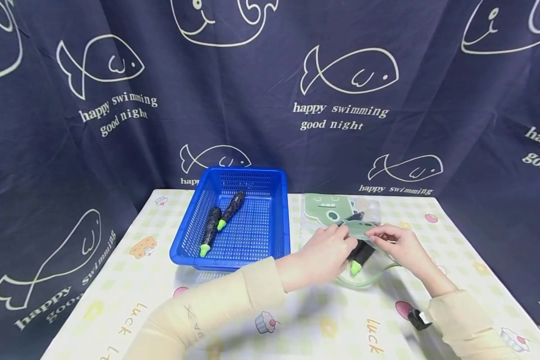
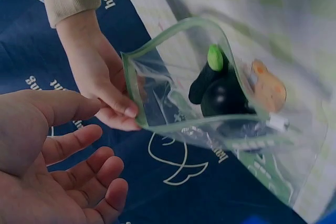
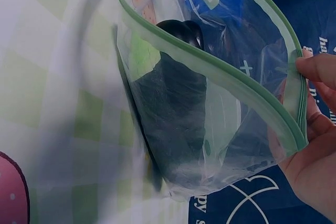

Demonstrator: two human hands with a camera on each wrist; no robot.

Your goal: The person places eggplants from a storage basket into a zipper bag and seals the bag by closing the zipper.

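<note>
A clear zip bag (image 1: 317, 235) with a green rim and green cartoon print lies on the table, its mouth gaping. Inside it are a dark eggplant (image 2: 200, 85) with a bright green stem and a rounded black shape (image 2: 223, 98), perhaps another eggplant. My right hand (image 1: 398, 245) pinches one end of the bag's rim (image 3: 300, 103) between thumb and fingers. Beside the mouth, my left hand (image 2: 68, 156) has its fingers loosely bent with nothing in them. In the head view, that left hand partly covers the bag.
A blue plastic basket (image 1: 285, 220) stands left of the bag, with two long dark eggplants (image 1: 211, 227) with green stems in it. A patterned cloth (image 1: 162, 280) covers the table. A dark blue curtain (image 1: 261, 100) hangs behind. A small black device (image 1: 417, 319) sits by the right sleeve.
</note>
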